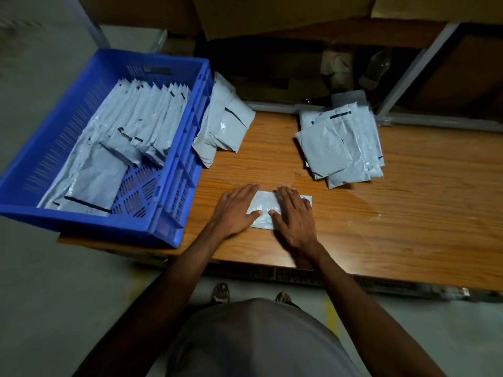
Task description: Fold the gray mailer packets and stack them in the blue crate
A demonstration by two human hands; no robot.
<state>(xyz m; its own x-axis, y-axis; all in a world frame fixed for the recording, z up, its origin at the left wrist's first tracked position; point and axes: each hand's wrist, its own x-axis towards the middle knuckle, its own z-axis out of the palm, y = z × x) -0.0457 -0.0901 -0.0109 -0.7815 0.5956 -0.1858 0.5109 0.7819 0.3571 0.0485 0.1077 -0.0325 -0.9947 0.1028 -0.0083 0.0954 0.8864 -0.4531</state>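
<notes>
A folded gray mailer packet (pixel 265 206) lies flat on the wooden table near its front edge. My left hand (pixel 235 210) presses its left part with straight fingers. My right hand (pixel 292 213) lies flat over its right part, hiding most of it. To the left stands the blue crate (pixel 174 186), with several folded gray packets (pixel 147 123) stacked on edge in a row and more lying flat at its near side. A heap of gray packets (pixel 343 148) sits at the back right of the table.
Another small heap of gray packets (pixel 223 123) leans against the crate's right wall. The wooden table (pixel 408 227) is bare to the right of my hands. Dark shelving and cardboard stand behind the table. My feet show below its front edge.
</notes>
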